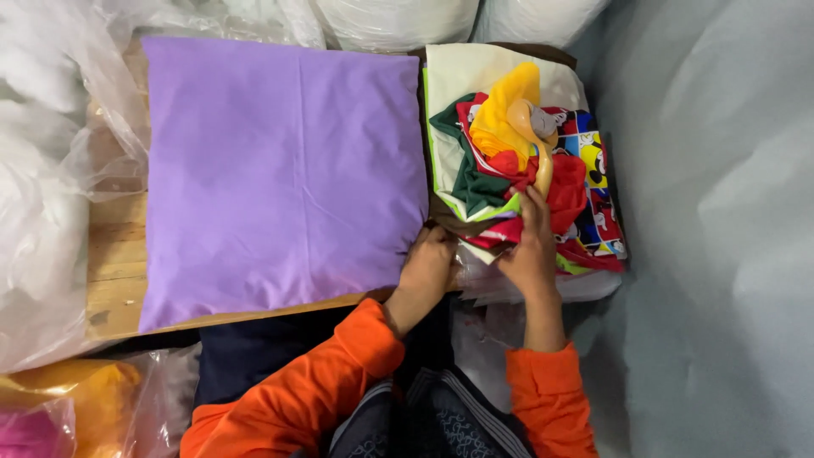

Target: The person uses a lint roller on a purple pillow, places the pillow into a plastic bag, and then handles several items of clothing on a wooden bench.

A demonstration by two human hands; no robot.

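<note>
A stuffed purple cushion (pixel 280 170) lies flat on a wooden table (pixel 114 263). To its right sits a heap of colourful printed fabric covers (pixel 517 161) in red, green, yellow and cream. My left hand (pixel 426 263) rests at the cushion's lower right corner, fingers curled against the edge of the heap. My right hand (pixel 532 246) reaches into the heap and grips a fold of the red fabric. Both arms wear orange sleeves.
Clear plastic bags of white stuffing (pixel 38 203) line the left side and the back (pixel 398 21). A grey sheet (pixel 721 229) covers the right. A yellow and pink bagged bundle (pixel 68 407) lies at lower left.
</note>
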